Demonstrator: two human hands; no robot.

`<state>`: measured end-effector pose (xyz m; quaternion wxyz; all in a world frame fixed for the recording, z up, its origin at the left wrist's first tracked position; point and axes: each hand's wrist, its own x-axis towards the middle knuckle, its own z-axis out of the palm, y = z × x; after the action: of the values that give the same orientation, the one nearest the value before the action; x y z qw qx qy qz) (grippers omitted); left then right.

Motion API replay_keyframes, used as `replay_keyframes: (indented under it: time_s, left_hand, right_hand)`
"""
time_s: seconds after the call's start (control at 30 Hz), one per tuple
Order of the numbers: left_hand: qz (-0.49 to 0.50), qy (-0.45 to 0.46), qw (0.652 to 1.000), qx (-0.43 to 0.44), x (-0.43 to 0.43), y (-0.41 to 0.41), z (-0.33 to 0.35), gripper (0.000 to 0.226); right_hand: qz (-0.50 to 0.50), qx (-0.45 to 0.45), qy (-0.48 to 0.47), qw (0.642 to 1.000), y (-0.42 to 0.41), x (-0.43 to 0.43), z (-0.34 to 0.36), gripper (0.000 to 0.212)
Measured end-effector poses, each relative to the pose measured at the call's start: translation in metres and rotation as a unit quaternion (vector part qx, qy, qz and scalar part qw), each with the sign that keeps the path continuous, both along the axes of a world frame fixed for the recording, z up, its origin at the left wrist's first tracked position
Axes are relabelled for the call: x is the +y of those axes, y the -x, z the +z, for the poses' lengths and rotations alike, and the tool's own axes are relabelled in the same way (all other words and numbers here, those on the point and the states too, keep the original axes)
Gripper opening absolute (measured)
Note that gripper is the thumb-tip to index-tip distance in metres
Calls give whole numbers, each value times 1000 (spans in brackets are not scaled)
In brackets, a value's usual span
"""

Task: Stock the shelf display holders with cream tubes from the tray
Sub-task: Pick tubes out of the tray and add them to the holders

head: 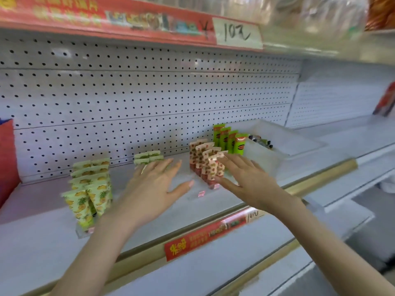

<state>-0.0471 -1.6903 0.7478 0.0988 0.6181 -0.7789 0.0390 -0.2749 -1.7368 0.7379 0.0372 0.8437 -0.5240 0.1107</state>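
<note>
Several yellow pineapple-print cream tubes (89,189) stand in a clear holder at the left of the shelf. Two green-print tubes (148,157) stand behind my left hand (154,189), which hovers open, palm down, over a clear holder (198,193). Several red strawberry-print tubes (204,162) stand in that holder's right side. My right hand (245,178) is open with its fingertips touching the front strawberry tube. Several bright green tubes (229,141) stand behind them. A translucent white tray (275,146) at the right holds a few tubes (260,142).
A white pegboard wall (149,99) backs the shelf. A red price strip (205,236) runs on the shelf's gold front edge. The upper shelf edge carries a red banner and a handwritten tag (237,34). A red pack (6,157) stands at the far left.
</note>
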Motion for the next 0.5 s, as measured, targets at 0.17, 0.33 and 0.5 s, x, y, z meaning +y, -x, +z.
replay_keyframes:
  time_s: [0.17,0.33,0.5]
  left_hand:
    - [-30,29,999,-10,-13,29,8,105]
    - [-34,53,998,-18,-28,58,11,98]
    - [-14,58,998,0,-41,99,14,107]
  right_hand:
    - [-57,18,5,998,37,13,16,76]
    - [-67,20,30,997,70,7,19,62]
    - [-58,27,33,997,115,-17,22,84]
